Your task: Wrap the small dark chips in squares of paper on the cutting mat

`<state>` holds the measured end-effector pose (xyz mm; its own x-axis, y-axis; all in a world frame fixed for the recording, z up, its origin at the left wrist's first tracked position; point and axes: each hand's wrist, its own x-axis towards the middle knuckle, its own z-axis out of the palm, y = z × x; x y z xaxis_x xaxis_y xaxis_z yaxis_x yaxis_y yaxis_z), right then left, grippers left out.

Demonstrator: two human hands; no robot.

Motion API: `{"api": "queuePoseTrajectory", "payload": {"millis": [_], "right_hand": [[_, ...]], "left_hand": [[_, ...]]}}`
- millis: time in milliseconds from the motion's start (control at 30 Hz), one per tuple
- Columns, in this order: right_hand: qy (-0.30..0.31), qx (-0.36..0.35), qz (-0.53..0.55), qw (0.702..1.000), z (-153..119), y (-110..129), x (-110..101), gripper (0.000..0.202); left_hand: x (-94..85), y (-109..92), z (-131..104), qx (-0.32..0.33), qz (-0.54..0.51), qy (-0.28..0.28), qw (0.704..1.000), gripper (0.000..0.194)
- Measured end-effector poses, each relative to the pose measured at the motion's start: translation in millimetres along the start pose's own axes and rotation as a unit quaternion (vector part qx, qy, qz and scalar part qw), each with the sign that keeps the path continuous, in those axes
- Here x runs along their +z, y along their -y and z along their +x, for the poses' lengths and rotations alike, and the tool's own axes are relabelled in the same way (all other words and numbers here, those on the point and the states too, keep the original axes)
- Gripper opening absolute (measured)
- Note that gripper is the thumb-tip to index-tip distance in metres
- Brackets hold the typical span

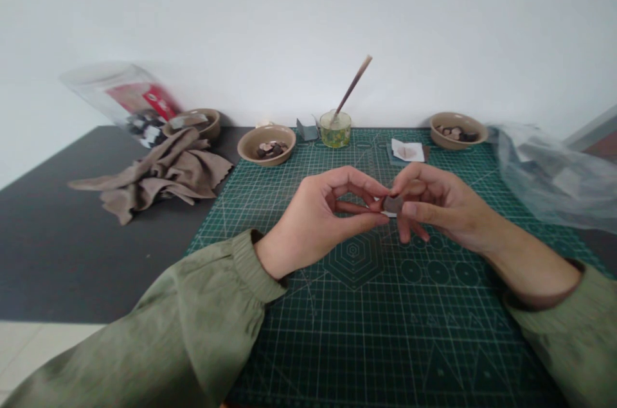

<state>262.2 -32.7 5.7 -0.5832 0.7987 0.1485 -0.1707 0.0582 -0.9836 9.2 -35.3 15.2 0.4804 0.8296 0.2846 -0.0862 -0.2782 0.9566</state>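
Above the middle of the green cutting mat (357,318), my two hands meet around a small grey-brown piece (393,204) with a rounded outline. My left hand (332,209) pinches it from the left between thumb and fingers. From the right, the thumb and index finger of my right hand (438,205) close on its edge, while the other fingers hang lower behind. Something white shows just under the piece, partly covered by fingertips; I cannot make out what it is.
A brown bowl (267,146) of small pieces stands back left, another bowl (457,132) back right. A green glass (335,130) holds a brush-like stick (354,83). Folded paper (407,151) lies behind my hands. A brown cloth (164,173) lies left, a clear plastic bag (554,177) right.
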Motion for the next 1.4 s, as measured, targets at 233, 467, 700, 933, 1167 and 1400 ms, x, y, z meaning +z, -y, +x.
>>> {"api": "queuePoseTrajectory", "payload": {"millis": [233,467,700,933,1167,1400], "right_hand": [[0.010,-0.002,0.007,1.000,0.0,-0.3,-0.7,0.020],[0.007,0.002,0.008,1.000,0.6,0.9,0.1,0.023],[0.004,0.007,0.005,1.000,0.6,1.0,0.4,0.022],[0.001,0.014,-0.007,1.000,1.5,1.0,1.1,0.026],[-0.005,0.010,-0.003,1.000,2.4,1.3,1.9,0.025],[-0.061,0.003,-0.053,0.997,2.4,-0.3,0.3,0.033]], "left_hand": [[0.6,0.1,0.0,0.000,0.005,-0.003,1.000,0.033],[0.9,0.2,0.1,0.007,-0.004,-0.004,1.000,0.031],[0.7,-0.6,0.3,-0.002,0.003,-0.009,1.000,0.031],[0.6,0.8,1.3,-0.001,0.020,-0.021,1.000,0.032],[0.8,1.6,1.4,-0.005,0.011,-0.023,1.000,0.032],[1.0,2.4,1.3,-0.029,0.022,-0.023,0.999,0.035]]}}
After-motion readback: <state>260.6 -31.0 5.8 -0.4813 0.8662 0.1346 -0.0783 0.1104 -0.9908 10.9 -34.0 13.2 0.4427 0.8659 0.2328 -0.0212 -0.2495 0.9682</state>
